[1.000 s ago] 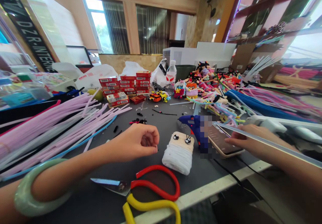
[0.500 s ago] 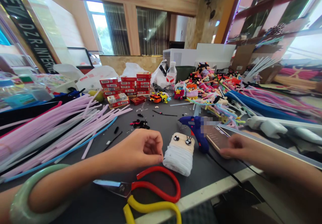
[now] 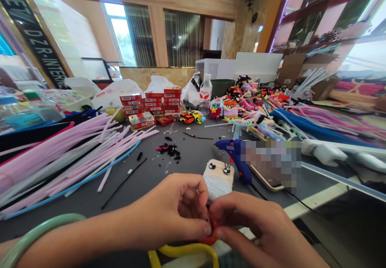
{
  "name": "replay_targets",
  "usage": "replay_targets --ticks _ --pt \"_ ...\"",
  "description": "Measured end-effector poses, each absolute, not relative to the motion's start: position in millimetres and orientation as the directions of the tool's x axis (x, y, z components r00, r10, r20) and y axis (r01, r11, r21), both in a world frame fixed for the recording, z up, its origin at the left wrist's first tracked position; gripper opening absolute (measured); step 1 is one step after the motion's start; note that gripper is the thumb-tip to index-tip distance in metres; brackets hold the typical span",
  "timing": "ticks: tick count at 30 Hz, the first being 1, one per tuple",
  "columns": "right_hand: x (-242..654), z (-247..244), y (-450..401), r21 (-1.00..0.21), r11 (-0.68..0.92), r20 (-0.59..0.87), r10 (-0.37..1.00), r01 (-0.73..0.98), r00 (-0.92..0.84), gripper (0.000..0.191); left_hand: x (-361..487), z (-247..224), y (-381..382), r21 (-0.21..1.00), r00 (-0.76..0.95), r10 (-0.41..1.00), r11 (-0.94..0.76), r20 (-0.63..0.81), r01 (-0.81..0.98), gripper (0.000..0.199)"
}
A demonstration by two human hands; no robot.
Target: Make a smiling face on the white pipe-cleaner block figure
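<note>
My left hand (image 3: 177,207) is closed in a pinch above the scissors (image 3: 189,250), over whose red loop its fingertips sit. My right hand (image 3: 256,221) meets it there, thumb and fingers bent together against the left fingertips. A tiny dark bit may be between them; it is too small to name. Just behind the hands lies a soft block figure (image 3: 218,178), cream above and white below, with two googly eyes, its lower part partly hidden. The scissors' blades are covered by my left hand and forearm; the yellow handle shows.
A blue glue gun (image 3: 237,159) lies behind the figure, beside a phone-like object (image 3: 265,177), partly blurred. Pink and white pipe cleaners (image 3: 66,159) spread at left. Black scraps (image 3: 171,150), red boxes (image 3: 153,105), a bottle (image 3: 206,91) and heaped small dolls (image 3: 247,93) stand farther back.
My right hand has left the phone-like object and come left to meet my left hand. My left hand has moved slightly nearer and right, now covering the scissors' red handle.
</note>
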State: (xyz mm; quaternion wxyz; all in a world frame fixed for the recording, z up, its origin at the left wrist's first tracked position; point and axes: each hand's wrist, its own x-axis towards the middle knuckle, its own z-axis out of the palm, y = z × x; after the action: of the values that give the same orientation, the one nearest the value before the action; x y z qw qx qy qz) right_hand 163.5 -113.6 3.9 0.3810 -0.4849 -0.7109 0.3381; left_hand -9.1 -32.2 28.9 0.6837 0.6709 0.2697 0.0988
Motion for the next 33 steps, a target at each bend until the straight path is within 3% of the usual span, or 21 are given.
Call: replay_targets --ticks 9,15,24,33 --pt "165.2 -2.4 -113.1 -0.710 0.467 0.376 0.884 0.527 -0.277 0.015 -6.3 19.9 -32.1 0.962 0.842 0.482 0.232 -0.244 0.146 0.029" --pt "161.9 -1.8 -109.0 -0.694 0.529 0.470 0.847 0.488 -0.251 0.014 -9.0 19.9 -31.0 0.941 0.825 0.488 0.304 -0.286 0.147 0.032" --pt "162.3 1.7 -109.4 -0.701 0.548 0.483 0.836 0.456 -0.263 0.012 -8.7 16.1 -26.5 0.932 0.852 0.439 0.334 -0.285 0.139 0.036" --pt "159.5 1.7 -111.1 -0.758 0.466 0.371 0.884 0.457 -0.285 0.015 -9.4 17.4 -29.7 0.923 0.855 0.431 0.363 -0.290 0.130 0.042"
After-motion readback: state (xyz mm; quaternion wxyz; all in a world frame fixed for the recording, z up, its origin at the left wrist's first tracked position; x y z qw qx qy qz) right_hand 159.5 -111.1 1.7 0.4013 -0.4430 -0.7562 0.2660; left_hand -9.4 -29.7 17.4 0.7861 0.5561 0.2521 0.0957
